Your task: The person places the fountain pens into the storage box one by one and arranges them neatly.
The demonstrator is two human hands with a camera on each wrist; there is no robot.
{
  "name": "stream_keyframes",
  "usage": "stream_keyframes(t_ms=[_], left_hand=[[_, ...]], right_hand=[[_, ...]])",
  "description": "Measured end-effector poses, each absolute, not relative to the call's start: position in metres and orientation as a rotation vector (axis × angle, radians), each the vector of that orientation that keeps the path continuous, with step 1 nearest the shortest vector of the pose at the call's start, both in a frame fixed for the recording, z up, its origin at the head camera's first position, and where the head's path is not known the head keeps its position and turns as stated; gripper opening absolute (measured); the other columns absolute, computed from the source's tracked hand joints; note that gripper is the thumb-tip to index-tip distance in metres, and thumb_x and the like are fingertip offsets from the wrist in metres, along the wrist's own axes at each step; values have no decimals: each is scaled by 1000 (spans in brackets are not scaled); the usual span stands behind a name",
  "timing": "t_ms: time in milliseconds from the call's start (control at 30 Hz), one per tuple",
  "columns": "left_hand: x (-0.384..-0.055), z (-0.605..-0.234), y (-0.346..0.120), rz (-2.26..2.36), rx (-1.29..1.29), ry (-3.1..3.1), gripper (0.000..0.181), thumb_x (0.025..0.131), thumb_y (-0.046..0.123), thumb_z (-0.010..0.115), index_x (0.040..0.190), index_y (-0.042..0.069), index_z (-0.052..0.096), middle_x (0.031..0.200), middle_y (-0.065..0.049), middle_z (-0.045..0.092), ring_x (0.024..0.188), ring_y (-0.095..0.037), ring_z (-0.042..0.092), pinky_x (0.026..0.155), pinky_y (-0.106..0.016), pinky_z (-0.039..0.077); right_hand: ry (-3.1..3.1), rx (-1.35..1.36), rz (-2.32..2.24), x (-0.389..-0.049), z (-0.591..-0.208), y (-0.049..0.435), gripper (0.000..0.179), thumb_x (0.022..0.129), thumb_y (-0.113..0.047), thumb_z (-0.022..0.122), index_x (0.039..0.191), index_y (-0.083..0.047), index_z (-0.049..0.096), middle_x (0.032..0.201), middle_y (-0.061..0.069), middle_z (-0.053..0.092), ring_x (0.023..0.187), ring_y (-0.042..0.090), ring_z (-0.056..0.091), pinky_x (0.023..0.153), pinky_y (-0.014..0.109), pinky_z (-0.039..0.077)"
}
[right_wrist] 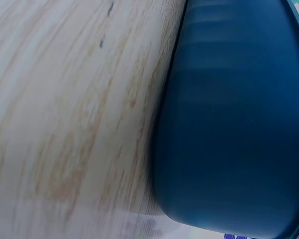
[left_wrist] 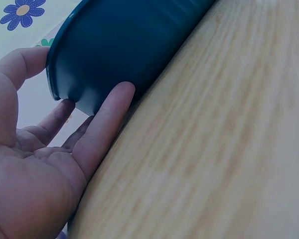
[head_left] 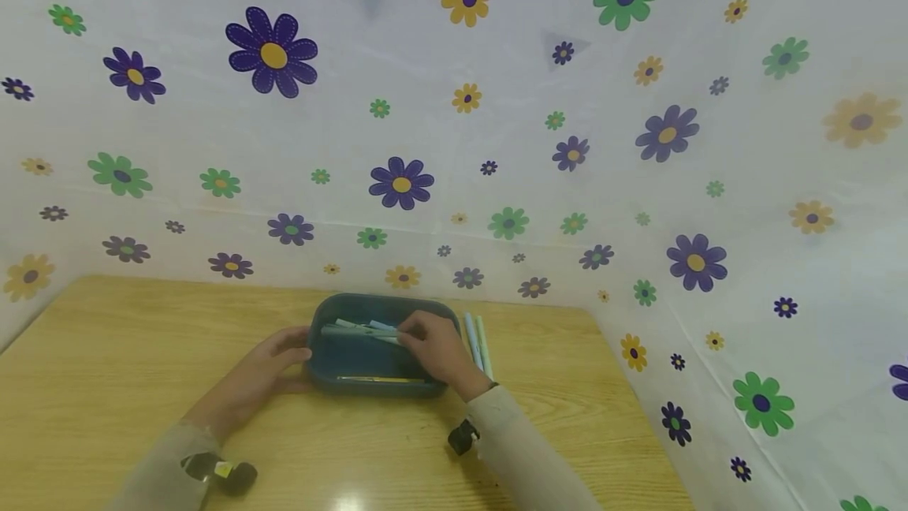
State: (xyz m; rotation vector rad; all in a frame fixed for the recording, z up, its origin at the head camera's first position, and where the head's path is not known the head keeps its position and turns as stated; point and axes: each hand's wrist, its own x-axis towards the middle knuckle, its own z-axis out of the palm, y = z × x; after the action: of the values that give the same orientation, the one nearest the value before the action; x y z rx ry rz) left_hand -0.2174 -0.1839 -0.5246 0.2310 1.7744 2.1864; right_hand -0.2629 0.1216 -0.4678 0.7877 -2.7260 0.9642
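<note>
A dark blue plastic bin (head_left: 383, 390) with rounded corners stands on the table. Inside it lie several slim pale pens (head_left: 386, 326), and a thin yellow pencil-like stick (head_left: 383, 379) runs along its near side. My left hand (head_left: 278, 357) is at the bin's left end; in the left wrist view its spread fingers (left_wrist: 107, 122) touch the outer wall and rim. Over the right half of the bin, my right hand (head_left: 441, 344) pinches a greenish pen (head_left: 355, 331) by its right end. The right wrist view is mostly filled by the bin's outer wall (right_wrist: 229, 119), with the held pen out of sight.
Just right of the bin, a light blue pen (head_left: 471, 337) and a light green pen (head_left: 483, 341) lie side by side on the wooden table (head_left: 142, 361). A white flower-printed sheet (head_left: 426, 132) hangs behind and at the sides.
</note>
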Motion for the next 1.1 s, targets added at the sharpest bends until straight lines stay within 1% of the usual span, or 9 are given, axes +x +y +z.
stream_keyframes(t_ms=[300, 333, 533, 700, 900, 967, 1100], left_hand=[[-216, -524, -185, 2183, 239, 1783, 60, 95, 26, 57, 145, 6, 29, 147, -17, 30, 121, -34, 50, 92, -49, 52], [-216, -524, -185, 2180, 254, 1788, 61, 95, 25, 56, 146, 6, 28, 147, -18, 29, 121, -34, 50, 92, -49, 52], [-217, -525, -184, 2173, 266, 1798, 61, 96, 26, 56, 146, 6, 28, 148, -19, 28, 123, -37, 48, 93, -49, 52], [-218, -526, -183, 2176, 242, 1798, 61, 95, 27, 57, 145, 7, 30, 147, -17, 30, 124, -38, 47, 92, -49, 52], [-217, -526, -182, 2181, 232, 1794, 59, 95, 26, 57, 144, 6, 30, 147, -16, 31, 122, -36, 48, 91, -49, 53], [-216, -525, -182, 2183, 232, 1793, 59, 95, 25, 56, 145, 6, 30, 147, -16, 31, 122, -36, 49, 91, -49, 53], [-215, -524, -181, 2186, 238, 1795, 59, 96, 25, 56, 144, 5, 29, 146, -16, 31, 122, -35, 49, 91, -49, 52]], right_hand=[[-2686, 779, 1020, -262, -466, 121, 7, 91, -22, 65, 97, -19, 67, 96, -8, 68, 82, 4, 60, 71, 21, 53], [-2676, 775, 1022, -262, -466, 121, 7, 91, -22, 65, 97, -19, 67, 96, -8, 68, 82, 4, 60, 71, 21, 53], [-2638, 746, 1058, -262, -463, 123, 7, 90, -22, 66, 96, -18, 67, 93, -7, 67, 79, 4, 60, 70, 22, 53], [-2652, 722, 1067, -261, -458, 125, 8, 90, -21, 66, 97, -18, 67, 91, -7, 67, 76, 4, 60, 69, 22, 53], [-2658, 734, 1017, -261, -452, 126, 9, 90, -18, 66, 98, -14, 67, 95, -3, 67, 80, 9, 61, 71, 25, 54], [-2661, 729, 1010, -262, -452, 129, 9, 91, -17, 65, 98, -13, 67, 95, -3, 67, 79, 9, 61, 71, 25, 54], [-2665, 699, 992, -264, -454, 136, 9, 91, -20, 65, 99, -15, 67, 94, -5, 67, 78, 5, 61, 71, 24, 55]])
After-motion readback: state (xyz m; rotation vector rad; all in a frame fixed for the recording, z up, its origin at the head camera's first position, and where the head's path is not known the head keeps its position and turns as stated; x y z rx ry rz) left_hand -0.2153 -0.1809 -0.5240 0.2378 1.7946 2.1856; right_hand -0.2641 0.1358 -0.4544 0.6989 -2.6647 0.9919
